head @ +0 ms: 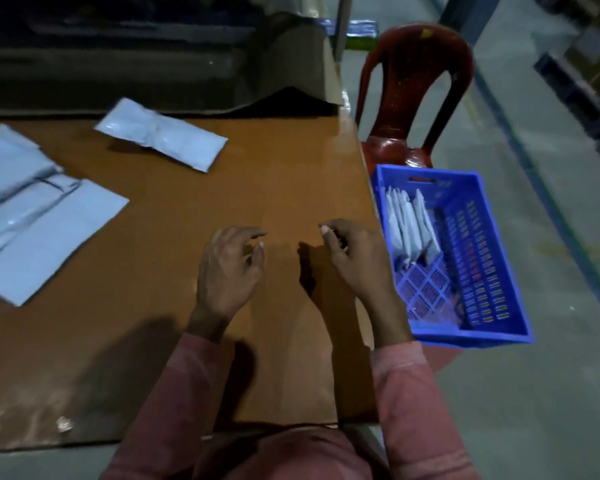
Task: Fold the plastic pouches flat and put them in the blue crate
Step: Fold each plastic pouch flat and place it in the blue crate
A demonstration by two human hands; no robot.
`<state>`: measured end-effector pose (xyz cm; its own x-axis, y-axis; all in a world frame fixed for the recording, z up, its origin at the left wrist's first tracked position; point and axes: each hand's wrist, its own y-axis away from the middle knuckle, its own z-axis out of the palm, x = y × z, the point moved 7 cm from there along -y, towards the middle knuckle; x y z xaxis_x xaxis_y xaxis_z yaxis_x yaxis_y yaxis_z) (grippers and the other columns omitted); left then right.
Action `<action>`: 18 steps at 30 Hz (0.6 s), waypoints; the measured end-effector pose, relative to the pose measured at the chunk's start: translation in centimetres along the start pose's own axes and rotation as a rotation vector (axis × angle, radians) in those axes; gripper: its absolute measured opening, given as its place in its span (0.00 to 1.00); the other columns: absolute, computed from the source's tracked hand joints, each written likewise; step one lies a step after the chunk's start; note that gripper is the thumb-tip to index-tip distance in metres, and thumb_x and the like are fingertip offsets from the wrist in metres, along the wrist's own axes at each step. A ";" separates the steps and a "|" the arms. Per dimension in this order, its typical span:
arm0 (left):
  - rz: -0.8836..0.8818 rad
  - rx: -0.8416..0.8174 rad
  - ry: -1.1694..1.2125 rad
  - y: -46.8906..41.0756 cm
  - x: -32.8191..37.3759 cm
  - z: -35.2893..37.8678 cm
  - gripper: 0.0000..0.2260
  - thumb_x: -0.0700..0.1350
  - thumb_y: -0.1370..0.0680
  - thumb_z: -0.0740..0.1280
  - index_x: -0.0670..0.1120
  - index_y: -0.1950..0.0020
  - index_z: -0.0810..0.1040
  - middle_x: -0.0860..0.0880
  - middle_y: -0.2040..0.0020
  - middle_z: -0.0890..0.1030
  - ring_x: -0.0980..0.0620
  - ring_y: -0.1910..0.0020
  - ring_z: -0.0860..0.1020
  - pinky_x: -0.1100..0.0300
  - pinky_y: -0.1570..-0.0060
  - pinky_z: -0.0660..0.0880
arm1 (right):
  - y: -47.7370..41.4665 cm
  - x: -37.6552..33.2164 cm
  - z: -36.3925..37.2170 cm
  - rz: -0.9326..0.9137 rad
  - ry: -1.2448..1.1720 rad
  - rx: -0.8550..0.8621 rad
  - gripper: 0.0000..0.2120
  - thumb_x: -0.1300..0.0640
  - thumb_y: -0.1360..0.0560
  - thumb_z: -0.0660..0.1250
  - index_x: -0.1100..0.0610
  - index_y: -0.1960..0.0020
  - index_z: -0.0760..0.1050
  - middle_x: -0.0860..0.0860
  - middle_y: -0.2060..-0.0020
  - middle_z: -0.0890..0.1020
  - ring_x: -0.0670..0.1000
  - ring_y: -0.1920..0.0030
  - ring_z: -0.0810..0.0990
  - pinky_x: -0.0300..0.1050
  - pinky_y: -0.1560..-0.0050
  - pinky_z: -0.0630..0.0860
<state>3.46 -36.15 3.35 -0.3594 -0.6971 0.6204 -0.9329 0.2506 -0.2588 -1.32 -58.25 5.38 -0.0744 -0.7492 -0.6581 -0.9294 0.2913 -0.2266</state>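
Note:
My left hand (231, 268) and my right hand (352, 256) hover over the brown table (274, 174), fingers loosely curled, holding nothing. A stack of unfolded light-blue plastic pouches (32, 216) lies at the table's left. One folded pouch (161, 135) lies further back, left of centre. The blue crate (492, 271) sits to the right of the table, just beyond my right hand. Several folded pouches (409, 230) stand on edge in the crate's near-left part.
A dark red plastic chair (420, 81) stands behind the crate. Brown cardboard (298, 64) and dark machinery rise along the table's far edge. Grey floor (551, 393) lies to the right. A small shiny scrap (64, 425) rests near the table's front-left edge.

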 end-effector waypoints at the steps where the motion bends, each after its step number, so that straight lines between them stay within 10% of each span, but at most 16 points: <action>1: -0.012 0.010 -0.006 0.5 -1.6 -1.4 0.09 0.46 0.18 0.67 0.52 0.39 0.82 0.53 0.43 0.82 0.51 0.40 0.75 0.56 0.45 0.74 | 0.4 -1.9 1.5 -0.020 -0.001 -0.028 0.10 0.50 0.18 0.65 0.52 0.43 0.83 0.50 0.53 0.85 0.51 0.58 0.81 0.45 0.59 0.74; 10: -0.169 0.169 -0.113 3.1 -15.4 -11.3 0.13 0.46 0.22 0.66 0.51 0.38 0.81 0.49 0.42 0.81 0.45 0.38 0.74 0.45 0.40 0.75 | 3.5 -13.6 13.4 -0.167 0.020 -0.196 0.14 0.47 0.16 0.61 0.52 0.40 0.82 0.49 0.49 0.85 0.49 0.57 0.81 0.46 0.59 0.77; 18: -0.593 0.040 -0.474 0.7 -27.9 -13.4 0.26 0.53 0.19 0.60 0.50 0.22 0.65 0.44 0.19 0.61 0.37 0.20 0.55 0.30 0.27 0.50 | 2.5 -20.3 19.6 -0.306 0.074 -0.304 0.13 0.47 0.17 0.61 0.49 0.41 0.82 0.47 0.49 0.85 0.49 0.54 0.82 0.45 0.57 0.77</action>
<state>12.51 -7.52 -4.16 0.2593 -0.9238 0.2819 -0.9616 -0.2741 -0.0139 4.92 -30.67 4.08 0.2053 -0.8175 -0.5381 -0.9760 -0.1304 -0.1742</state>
